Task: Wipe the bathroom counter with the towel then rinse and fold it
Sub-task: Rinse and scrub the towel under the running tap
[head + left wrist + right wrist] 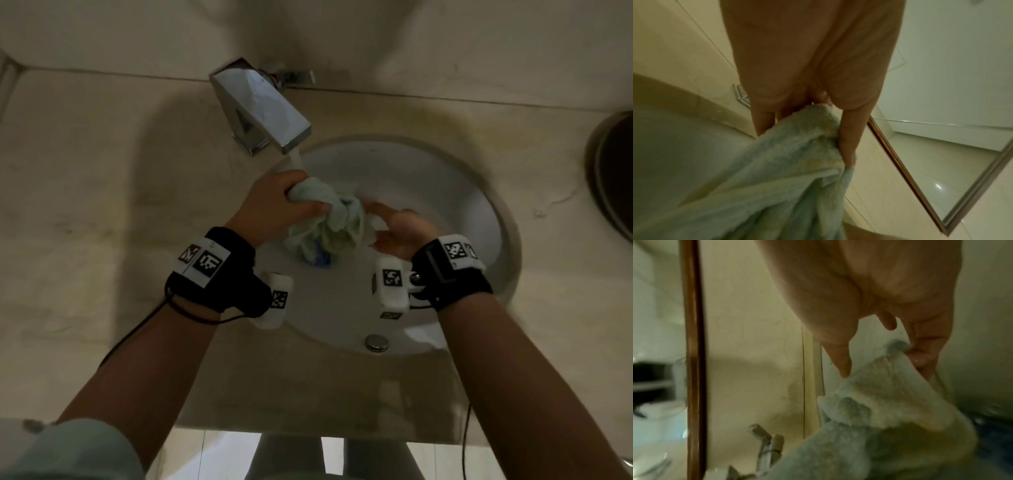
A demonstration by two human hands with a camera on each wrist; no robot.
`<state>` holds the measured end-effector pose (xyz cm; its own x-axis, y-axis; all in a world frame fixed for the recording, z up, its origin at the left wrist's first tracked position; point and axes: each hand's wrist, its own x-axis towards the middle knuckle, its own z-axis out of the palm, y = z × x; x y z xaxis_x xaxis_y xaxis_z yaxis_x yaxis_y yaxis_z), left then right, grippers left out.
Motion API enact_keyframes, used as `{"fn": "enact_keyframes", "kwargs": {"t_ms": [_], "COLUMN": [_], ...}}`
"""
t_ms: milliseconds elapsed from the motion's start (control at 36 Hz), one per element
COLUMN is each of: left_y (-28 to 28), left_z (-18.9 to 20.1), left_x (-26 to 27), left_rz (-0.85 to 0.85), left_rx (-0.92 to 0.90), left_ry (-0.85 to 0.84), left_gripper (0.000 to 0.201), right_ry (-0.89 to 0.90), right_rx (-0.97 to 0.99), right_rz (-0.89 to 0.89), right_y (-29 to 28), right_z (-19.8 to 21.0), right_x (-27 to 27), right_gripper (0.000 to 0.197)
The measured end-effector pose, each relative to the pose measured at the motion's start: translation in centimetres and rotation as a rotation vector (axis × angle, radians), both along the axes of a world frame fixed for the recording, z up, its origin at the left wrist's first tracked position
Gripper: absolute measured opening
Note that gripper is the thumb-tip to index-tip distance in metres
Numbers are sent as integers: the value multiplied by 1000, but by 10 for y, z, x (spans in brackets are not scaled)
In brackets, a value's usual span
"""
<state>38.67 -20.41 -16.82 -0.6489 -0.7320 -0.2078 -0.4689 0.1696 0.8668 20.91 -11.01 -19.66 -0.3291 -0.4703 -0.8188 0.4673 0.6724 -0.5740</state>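
Observation:
A pale green towel [329, 219] hangs bunched over the white sink basin [445, 192], just below the stream of water [294, 159] from the chrome faucet [260, 106]. My left hand [308, 192] grips its upper left part, fingers and thumb curled round the cloth [787, 170]. From the right, my right hand [373, 224] holds a fold of the towel [879, 410] between thumb and fingers [920, 353]. Something blue [320, 257] shows under the towel's lower end; I cannot tell what it is.
Beige stone counter [102, 171] surrounds the basin. A metal drain plug [376, 342] sits at the basin's near side. A dark round object [613, 178] stands at the right edge. A brown-framed mirror [694, 353] runs along the wall behind.

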Motion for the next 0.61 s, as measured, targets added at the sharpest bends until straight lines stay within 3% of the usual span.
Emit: {"fn": "enact_keyframes", "kwargs": {"t_ms": [56,111,167,278,361,472,528,611], "left_y": [1,1,-2,-9,-12,-13,-14,-15], "left_z": [1,5,12,28,37,43,43,40], "left_x": [2,4,4,-1,-7,-8,-5,1], "left_rz": [4,19,8,-85,-122,-134,-182,-262], "left_rx": [-34,-55,-99,-215,-271,-261,-271,-325], "left_ry": [7,19,29,3,15,8,-16,-56], "left_gripper": [68,60,49,44,31,18,24,37], "right_ry": [83,153,256,449,519,532,634,830], "right_rx": [28,2,-36,-162,-336,-481,-543,-538], "right_rz": [126,258,353,553,737,735,711,755], "right_y": [-1,0,-1,-5,-8,-10,-13,-14], "right_z": [0,3,3,7,21,24,19,13], "right_x": [0,1,0,3,6,11,10,4], "right_gripper": [42,21,14,58,55,62,61,43]}}
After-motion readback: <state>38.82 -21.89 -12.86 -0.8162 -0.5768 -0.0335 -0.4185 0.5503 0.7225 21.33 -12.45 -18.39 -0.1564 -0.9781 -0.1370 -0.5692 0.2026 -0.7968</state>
